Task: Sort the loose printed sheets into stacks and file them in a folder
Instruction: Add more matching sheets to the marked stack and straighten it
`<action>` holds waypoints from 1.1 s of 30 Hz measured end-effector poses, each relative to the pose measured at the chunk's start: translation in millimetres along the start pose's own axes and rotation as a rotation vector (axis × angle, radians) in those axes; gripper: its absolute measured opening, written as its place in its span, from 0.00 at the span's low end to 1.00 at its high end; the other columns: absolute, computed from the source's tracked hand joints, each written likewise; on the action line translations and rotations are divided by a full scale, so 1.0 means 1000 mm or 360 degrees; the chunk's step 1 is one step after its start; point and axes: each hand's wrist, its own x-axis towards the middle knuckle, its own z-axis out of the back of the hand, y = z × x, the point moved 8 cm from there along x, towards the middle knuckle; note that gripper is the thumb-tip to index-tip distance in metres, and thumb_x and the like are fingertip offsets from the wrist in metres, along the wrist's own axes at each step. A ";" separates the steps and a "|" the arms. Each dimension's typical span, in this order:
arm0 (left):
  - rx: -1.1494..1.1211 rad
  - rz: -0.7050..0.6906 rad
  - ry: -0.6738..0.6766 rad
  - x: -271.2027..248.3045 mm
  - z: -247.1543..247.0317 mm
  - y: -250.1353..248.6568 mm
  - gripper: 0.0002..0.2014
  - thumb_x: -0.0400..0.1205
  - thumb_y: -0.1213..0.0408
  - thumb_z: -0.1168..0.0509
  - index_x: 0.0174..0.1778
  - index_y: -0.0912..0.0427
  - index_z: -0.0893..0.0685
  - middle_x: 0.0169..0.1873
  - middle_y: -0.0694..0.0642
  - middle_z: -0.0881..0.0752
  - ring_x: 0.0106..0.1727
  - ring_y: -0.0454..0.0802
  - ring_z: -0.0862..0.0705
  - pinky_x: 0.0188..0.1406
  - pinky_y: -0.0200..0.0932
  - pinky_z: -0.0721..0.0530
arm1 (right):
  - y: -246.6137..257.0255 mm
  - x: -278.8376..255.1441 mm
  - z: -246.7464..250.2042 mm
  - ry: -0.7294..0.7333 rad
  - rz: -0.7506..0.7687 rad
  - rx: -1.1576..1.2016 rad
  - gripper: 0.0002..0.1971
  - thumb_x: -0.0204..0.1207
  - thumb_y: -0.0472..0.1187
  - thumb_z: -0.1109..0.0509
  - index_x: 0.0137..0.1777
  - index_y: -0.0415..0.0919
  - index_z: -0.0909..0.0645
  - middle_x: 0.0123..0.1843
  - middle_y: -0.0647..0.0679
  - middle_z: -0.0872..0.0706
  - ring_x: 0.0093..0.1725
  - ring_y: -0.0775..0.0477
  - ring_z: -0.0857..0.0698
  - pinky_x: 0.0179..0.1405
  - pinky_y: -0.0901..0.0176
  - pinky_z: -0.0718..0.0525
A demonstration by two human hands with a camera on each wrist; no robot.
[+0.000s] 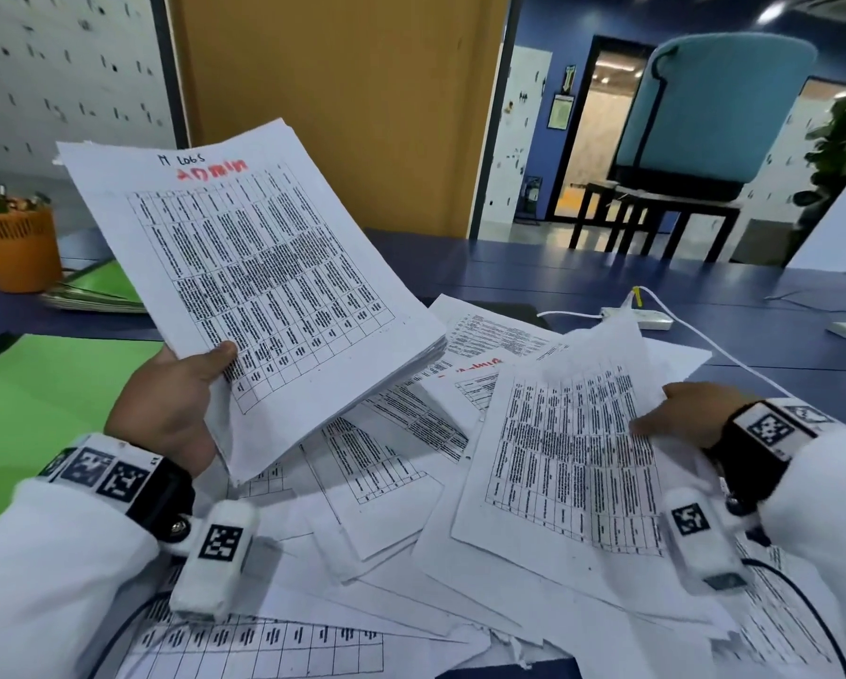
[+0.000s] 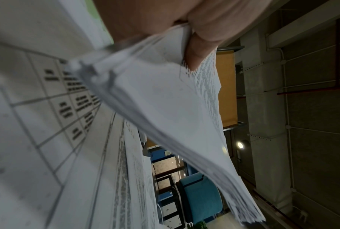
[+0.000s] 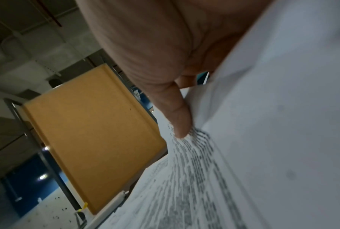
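**deskjockey:** Blue office table (image 1: 582,267), orange partition behind it, paper everywhere. So which way did that loose sheet have to travel?

**paperpusher:** Left and up. The single sheet (image 1: 572,448) was lifted a bit off the pile at the right, long axis running away from the person and leaning slightly left. The right hand (image 1: 685,419) had it pinched at its right edge, thumb on the printed face, fingers hidden underneath. The sorted stack (image 1: 264,286), red "ADMIN" scrawled on top, was held up at the left, tilted with its far end high, long axis roughly matching the sheet's.

**deskjockey:** And the stack hand?

**paperpusher:** The left hand (image 1: 176,404) was clamped on the stack's near corner, thumb on top and fingers beneath; the left wrist view showed the thumb (image 2: 196,52) pressing the edge. Between the two hands lay the scattered sheets (image 1: 401,482), all overlapping.

**deskjockey:** So the right hand does the moving?

**paperpusher:** My guess, yeah: it's the only one on that sheet, and the stack sat well to its left. A green folder (image 1: 44,399) lay flat past the left hand, with more green folders (image 1: 102,291) by an orange pen pot (image 1: 17,247) farther back. Filing looked a long way off.
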 end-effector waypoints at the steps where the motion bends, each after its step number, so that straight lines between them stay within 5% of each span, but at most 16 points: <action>1: -0.0004 0.0003 0.0004 -0.001 -0.001 0.000 0.14 0.89 0.74 0.38 0.55 0.49 0.14 0.55 0.51 0.11 0.54 0.49 0.12 0.58 0.51 0.17 | -0.002 0.006 -0.002 0.0039 0.0014 0.0090 0.35 0.78 0.54 0.27 0.78 0.34 0.30 0.80 0.38 0.28 0.78 0.40 0.28 0.75 0.54 0.29; 3: -0.0023 0.0020 0.0007 -0.003 0.001 0.000 0.14 0.89 0.74 0.38 0.57 0.51 0.12 0.58 0.54 0.09 0.58 0.54 0.11 0.63 0.55 0.17 | -0.003 0.013 -0.003 0.0049 0.0018 0.0275 0.41 0.66 0.55 0.18 0.76 0.36 0.26 0.75 0.40 0.22 0.73 0.39 0.22 0.72 0.47 0.23; 6: -0.0018 0.0024 0.0000 -0.002 0.004 0.004 0.15 0.88 0.72 0.36 0.69 0.57 0.14 0.66 0.60 0.11 0.68 0.62 0.13 0.74 0.66 0.22 | -0.036 0.064 -0.032 0.0269 0.0054 0.0532 0.61 0.29 0.66 0.12 0.70 0.46 0.20 0.63 0.41 0.13 0.61 0.36 0.12 0.64 0.38 0.15; 7: -0.0016 0.0022 -0.0010 -0.002 0.005 0.004 0.16 0.88 0.71 0.35 0.71 0.58 0.15 0.67 0.61 0.12 0.69 0.63 0.14 0.75 0.69 0.23 | -0.047 0.068 -0.037 0.0290 -0.0033 0.0692 0.60 0.26 0.64 0.10 0.67 0.49 0.20 0.59 0.40 0.11 0.58 0.33 0.11 0.61 0.33 0.14; 12: -0.0015 0.0029 0.0010 -0.001 0.003 0.004 0.16 0.88 0.70 0.36 0.72 0.58 0.15 0.68 0.61 0.12 0.70 0.63 0.14 0.74 0.67 0.23 | -0.072 0.031 -0.048 0.0310 -0.0188 0.1209 0.42 0.39 0.45 0.06 0.59 0.52 0.15 0.63 0.33 0.12 0.61 0.30 0.13 0.61 0.15 0.26; 16: 0.0030 0.0020 0.0040 -0.004 -0.005 0.002 0.11 0.89 0.71 0.38 0.59 0.53 0.12 0.60 0.54 0.09 0.53 0.52 0.08 0.59 0.54 0.15 | -0.051 0.015 -0.058 0.0438 -0.0099 0.1332 0.47 0.45 0.46 0.07 0.68 0.53 0.20 0.61 0.40 0.11 0.57 0.33 0.12 0.58 0.23 0.19; 19: 0.0048 0.0018 0.0051 -0.007 -0.007 0.001 0.11 0.89 0.71 0.38 0.55 0.53 0.12 0.55 0.51 0.09 0.49 0.48 0.07 0.50 0.50 0.15 | -0.002 -0.006 -0.048 0.0500 0.0191 0.1184 0.30 0.49 0.50 0.11 0.54 0.47 0.11 0.53 0.33 0.09 0.53 0.27 0.11 0.60 0.28 0.18; 21: 0.0026 0.0043 0.0041 -0.010 -0.008 0.000 0.11 0.89 0.71 0.38 0.56 0.53 0.12 0.57 0.55 0.09 0.58 0.57 0.10 0.58 0.56 0.15 | 0.031 -0.021 -0.024 0.0278 0.0375 0.1002 0.13 0.61 0.44 0.15 0.47 0.45 0.09 0.44 0.42 0.06 0.45 0.36 0.08 0.51 0.45 0.11; 23: -0.0011 0.0067 0.0038 -0.015 -0.008 0.000 0.12 0.89 0.71 0.38 0.59 0.54 0.12 0.63 0.60 0.10 0.65 0.62 0.13 0.68 0.63 0.18 | 0.057 -0.033 0.002 0.0011 0.0525 0.0641 0.05 0.69 0.43 0.19 0.43 0.47 0.11 0.40 0.50 0.08 0.39 0.50 0.12 0.38 0.62 0.19; 27: -0.0070 0.0085 0.0018 -0.015 -0.007 0.001 0.13 0.89 0.72 0.38 0.61 0.55 0.11 0.65 0.61 0.10 0.67 0.63 0.12 0.69 0.65 0.19 | 0.086 -0.050 0.044 -0.0371 0.0672 0.0210 0.13 0.72 0.45 0.21 0.46 0.37 0.19 0.46 0.42 0.14 0.38 0.47 0.21 0.33 0.62 0.28; 33: -0.0079 0.0042 -0.0040 -0.014 -0.003 -0.004 0.15 0.89 0.73 0.38 0.69 0.56 0.14 0.68 0.61 0.12 0.68 0.62 0.14 0.73 0.67 0.21 | 0.103 -0.063 0.077 -0.0657 0.0862 0.0370 0.07 0.71 0.40 0.23 0.35 0.45 0.19 0.35 0.49 0.15 0.34 0.51 0.18 0.28 0.63 0.29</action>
